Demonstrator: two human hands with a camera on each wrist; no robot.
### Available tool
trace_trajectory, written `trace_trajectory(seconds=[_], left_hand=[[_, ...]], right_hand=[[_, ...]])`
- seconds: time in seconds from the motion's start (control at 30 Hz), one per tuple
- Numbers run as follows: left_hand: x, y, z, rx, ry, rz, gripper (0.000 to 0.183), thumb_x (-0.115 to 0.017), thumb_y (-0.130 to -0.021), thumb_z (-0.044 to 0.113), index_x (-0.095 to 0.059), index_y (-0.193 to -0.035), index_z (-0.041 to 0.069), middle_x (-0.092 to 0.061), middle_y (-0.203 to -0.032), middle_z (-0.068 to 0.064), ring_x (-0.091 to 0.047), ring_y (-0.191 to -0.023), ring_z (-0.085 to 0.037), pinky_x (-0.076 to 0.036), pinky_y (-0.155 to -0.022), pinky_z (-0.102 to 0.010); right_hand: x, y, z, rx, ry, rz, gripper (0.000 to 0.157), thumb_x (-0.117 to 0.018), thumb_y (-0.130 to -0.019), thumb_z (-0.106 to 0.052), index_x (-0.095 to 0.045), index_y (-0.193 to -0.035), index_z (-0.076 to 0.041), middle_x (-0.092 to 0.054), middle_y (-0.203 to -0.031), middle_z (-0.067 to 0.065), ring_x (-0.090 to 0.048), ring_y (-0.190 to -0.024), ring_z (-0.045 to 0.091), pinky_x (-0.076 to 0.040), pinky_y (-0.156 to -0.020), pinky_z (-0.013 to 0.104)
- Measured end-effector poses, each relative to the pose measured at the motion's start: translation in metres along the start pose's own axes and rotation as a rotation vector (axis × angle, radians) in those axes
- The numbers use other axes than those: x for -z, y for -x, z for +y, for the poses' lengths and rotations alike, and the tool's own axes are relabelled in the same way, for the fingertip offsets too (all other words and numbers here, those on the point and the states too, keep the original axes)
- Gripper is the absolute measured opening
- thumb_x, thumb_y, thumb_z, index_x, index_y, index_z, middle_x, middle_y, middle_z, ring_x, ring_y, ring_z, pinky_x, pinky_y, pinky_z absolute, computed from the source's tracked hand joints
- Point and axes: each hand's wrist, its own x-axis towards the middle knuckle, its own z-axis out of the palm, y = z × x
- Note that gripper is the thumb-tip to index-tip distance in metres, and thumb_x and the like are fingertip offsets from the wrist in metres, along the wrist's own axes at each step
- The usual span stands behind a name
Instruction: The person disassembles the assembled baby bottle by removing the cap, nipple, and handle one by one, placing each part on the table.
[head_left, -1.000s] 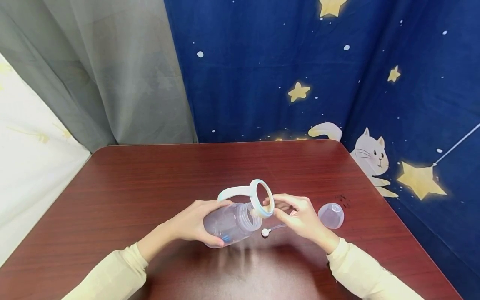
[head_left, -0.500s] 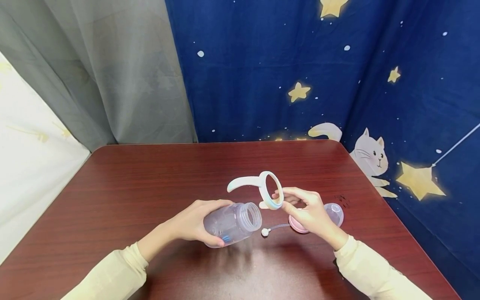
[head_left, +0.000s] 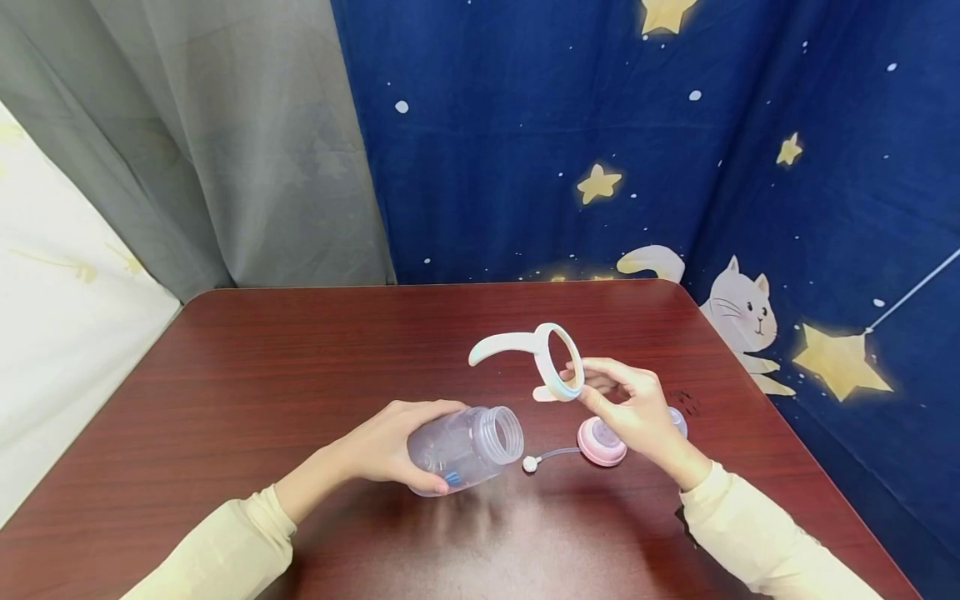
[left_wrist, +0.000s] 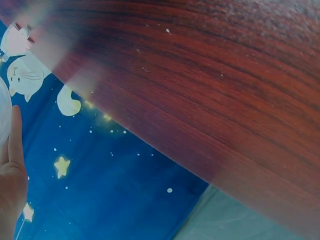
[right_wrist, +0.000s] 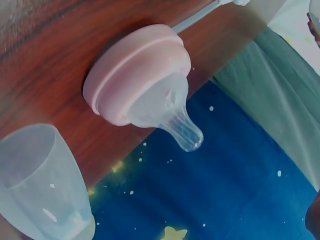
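My left hand [head_left: 393, 442] grips a clear baby bottle [head_left: 457, 454], tilted on its side with its threaded, uncapped mouth facing right. To the right and a little higher, my right hand [head_left: 633, 408] pinches the ring of a white bottle handle [head_left: 506, 340] between thumb and fingers. The ring is held above the table, apart from the bottle. Below that hand lies a pink collar with a clear nipple [right_wrist: 140, 80], whose straw ends in a white weighted ball [head_left: 530, 464]. The left wrist view shows only part of the left hand [left_wrist: 12, 185] and a sliver of bottle.
A translucent dome cap [right_wrist: 47, 185] stands on the table beside the pink collar, partly hidden by the right hand in the head view. The dark red wooden table [head_left: 300, 358] is backed by grey and blue star-patterned curtains [head_left: 525, 167].
My right hand has drawn the handle ring off the bottle's mouth, up and to the right. The pink collar has come into sight behind it. The left hand and bottle have stayed put.
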Motion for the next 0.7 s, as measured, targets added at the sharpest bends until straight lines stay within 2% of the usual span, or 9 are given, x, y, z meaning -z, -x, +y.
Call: trace_trajectory(seconds=[0.2, 0.37, 0.7], left_hand=[[0.0, 0.0, 0.0, -0.002, -0.008, 0.001, 0.077, -0.074, -0.061, 0.049, -0.046, -0.123, 0.015, -0.056, -0.107, 0.007, -0.053, -0.085, -0.004, -0.045, -0.068, -0.022], [0.0, 0.0, 0.001, 0.015, 0.003, -0.003, 0.075, -0.074, -0.061, 0.049, -0.047, -0.123, 0.016, -0.055, -0.107, 0.011, -0.053, -0.085, -0.003, -0.044, -0.068, -0.021], [-0.001, 0.0, 0.0, 0.016, 0.008, -0.01, 0.075, -0.074, -0.061, 0.049, -0.047, -0.123, 0.018, -0.054, -0.108, 0.012, -0.053, -0.085, -0.003, -0.044, -0.068, -0.021]], right_hand=[[0.006, -0.004, -0.002, -0.03, 0.027, 0.023, 0.031, -0.063, -0.067, 0.019, -0.057, -0.097, 0.013, -0.062, -0.084, 0.021, -0.062, -0.075, 0.013, -0.047, -0.059, 0.021], [0.009, -0.006, -0.003, -0.061, 0.025, 0.046, 0.03, -0.062, -0.068, 0.019, -0.058, -0.097, 0.012, -0.063, -0.085, 0.019, -0.062, -0.075, 0.015, -0.046, -0.059, 0.02], [0.017, -0.012, 0.007, -0.052, 0.02, 0.084, 0.036, -0.06, -0.065, 0.025, -0.057, -0.099, 0.013, -0.064, -0.088, 0.015, -0.062, -0.074, 0.014, -0.047, -0.06, 0.02]])
